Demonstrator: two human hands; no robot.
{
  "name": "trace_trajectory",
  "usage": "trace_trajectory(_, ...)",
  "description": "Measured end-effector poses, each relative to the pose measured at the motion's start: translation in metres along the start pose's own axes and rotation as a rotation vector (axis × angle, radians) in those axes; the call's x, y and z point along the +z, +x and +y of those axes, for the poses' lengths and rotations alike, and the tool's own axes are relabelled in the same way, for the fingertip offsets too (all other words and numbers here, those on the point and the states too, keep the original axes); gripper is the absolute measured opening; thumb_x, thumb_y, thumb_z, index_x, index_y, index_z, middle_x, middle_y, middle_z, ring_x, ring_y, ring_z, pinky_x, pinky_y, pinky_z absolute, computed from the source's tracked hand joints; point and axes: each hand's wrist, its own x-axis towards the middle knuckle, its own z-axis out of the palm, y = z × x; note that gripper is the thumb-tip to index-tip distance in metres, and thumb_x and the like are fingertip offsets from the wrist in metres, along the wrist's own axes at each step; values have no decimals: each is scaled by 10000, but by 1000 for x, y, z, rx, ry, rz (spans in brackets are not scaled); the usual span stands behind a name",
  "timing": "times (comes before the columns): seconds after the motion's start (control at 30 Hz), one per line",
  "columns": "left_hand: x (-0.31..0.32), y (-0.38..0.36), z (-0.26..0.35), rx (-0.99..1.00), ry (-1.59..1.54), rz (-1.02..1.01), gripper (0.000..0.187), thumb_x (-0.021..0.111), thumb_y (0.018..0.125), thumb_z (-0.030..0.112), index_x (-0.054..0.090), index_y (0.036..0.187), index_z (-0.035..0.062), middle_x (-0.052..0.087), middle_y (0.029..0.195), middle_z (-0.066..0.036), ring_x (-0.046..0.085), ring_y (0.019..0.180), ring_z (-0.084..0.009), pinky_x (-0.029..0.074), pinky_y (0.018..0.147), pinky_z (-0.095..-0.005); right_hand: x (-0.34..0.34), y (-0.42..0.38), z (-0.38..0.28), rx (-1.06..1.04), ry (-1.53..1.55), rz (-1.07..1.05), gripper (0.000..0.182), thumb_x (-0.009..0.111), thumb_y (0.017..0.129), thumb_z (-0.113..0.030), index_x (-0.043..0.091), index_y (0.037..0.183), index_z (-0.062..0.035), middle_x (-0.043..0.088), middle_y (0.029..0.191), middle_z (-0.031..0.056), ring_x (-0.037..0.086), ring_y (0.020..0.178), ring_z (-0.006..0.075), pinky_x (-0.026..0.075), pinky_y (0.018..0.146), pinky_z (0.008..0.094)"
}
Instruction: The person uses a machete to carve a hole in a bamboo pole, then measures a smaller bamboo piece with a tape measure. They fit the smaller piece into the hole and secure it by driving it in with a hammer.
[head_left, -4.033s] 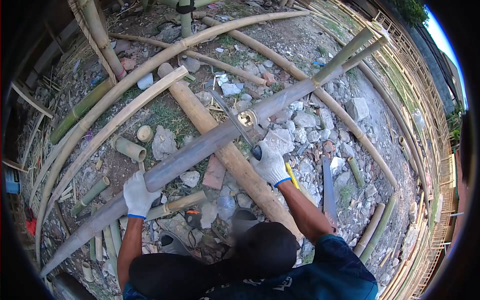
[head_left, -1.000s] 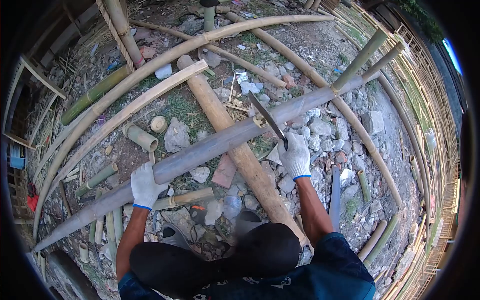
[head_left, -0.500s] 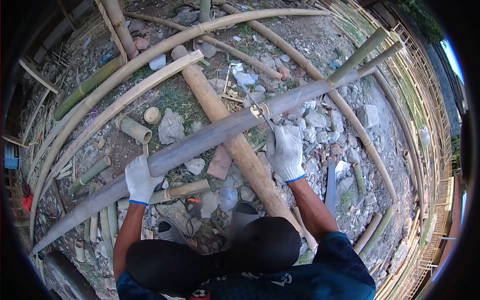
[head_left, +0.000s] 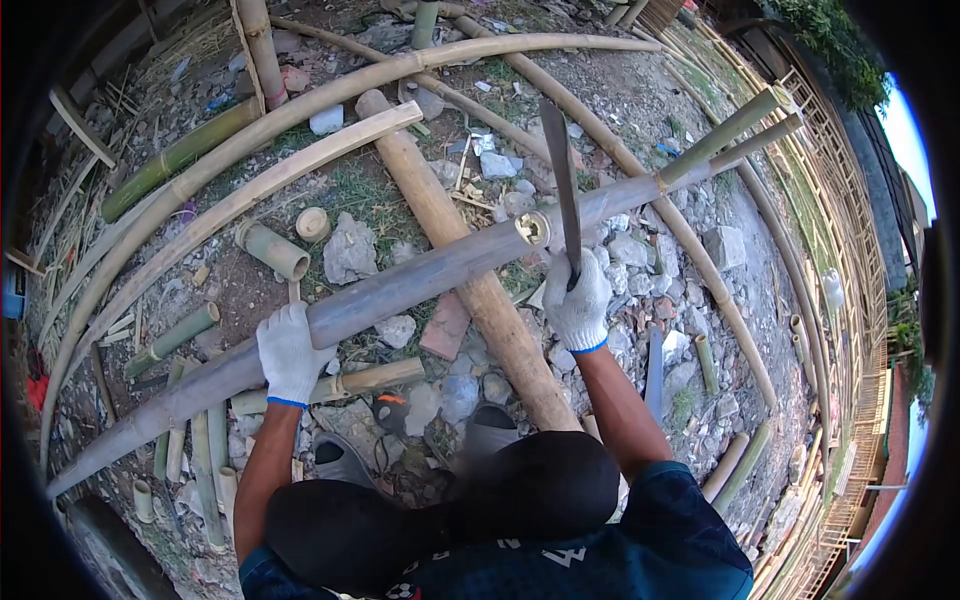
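Observation:
A long grey bamboo pole [head_left: 430, 268] runs diagonally across the view, resting over a thick tan log [head_left: 415, 185]. My left hand [head_left: 289, 355], in a white knit glove, grips the pole on its lower left part. In my gloved right hand [head_left: 579, 308] is a machete [head_left: 562, 180], held by its handle with the dark blade standing up past the pole. Just left of the blade, a pale chopped notch [head_left: 532, 229] shows on the pole's upper side. Part of the machete's handle is hidden by my fingers.
Rubble and broken stones [head_left: 630, 250] cover the ground. A short bamboo piece [head_left: 273, 250] lies beyond my left hand, near a large stone [head_left: 349, 250]. A curved split bamboo strip [head_left: 260, 197] arcs at the left. A saw-like grey blade [head_left: 654, 370] lies right of my forearm.
My right hand has turned the machete more upright and lifted its blade off the notch, which now shows fully. My left hand keeps its hold on the pole.

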Motion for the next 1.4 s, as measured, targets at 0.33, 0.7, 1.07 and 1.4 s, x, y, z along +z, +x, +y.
trace_trajectory(0.33, 2, 0, 0, 8, -16, 30, 819, 951, 630, 450, 581, 1286, 129, 671, 1115, -54, 657, 1097, -248, 473, 985, -414, -6, 16, -20, 84, -27, -20, 144, 626, 990, -177, 631, 1072, -58, 668, 693, 174, 674, 625, 425, 552, 725, 558)
trace_trajectory(0.7, 7, -2, -3, 29, -27, 52, 838, 946, 639, 465, 578, 1310, 124, 658, 1108, -35, 645, 1110, -227, 466, 983, -423, -1, 15, -26, 199, -7, -37, 95, 641, 980, -136, 645, 1004, -45, 665, 718, 176, 681, 710, 415, 522, 745, 528)
trace_trajectory(1.07, 4, 0, 1, 13, -17, 50, 774, 940, 640, 458, 590, 1248, 132, 665, 1085, -31, 665, 1065, -219, 477, 953, -408, 9, 7, -16, 154, 74, 187, 75, 673, 960, -124, 658, 932, -56, 661, 696, 184, 668, 668, 405, 503, 671, 507)
trace_trajectory(1.4, 4, -1, 0, 5, -49, 22, 831, 958, 626, 449, 587, 1296, 126, 681, 1123, -44, 662, 1109, -232, 467, 1003, -418, -1, 4, -16, 261, -115, -184, 108, 682, 944, -157, 658, 922, -54, 688, 770, 207, 678, 771, 421, 509, 768, 515)
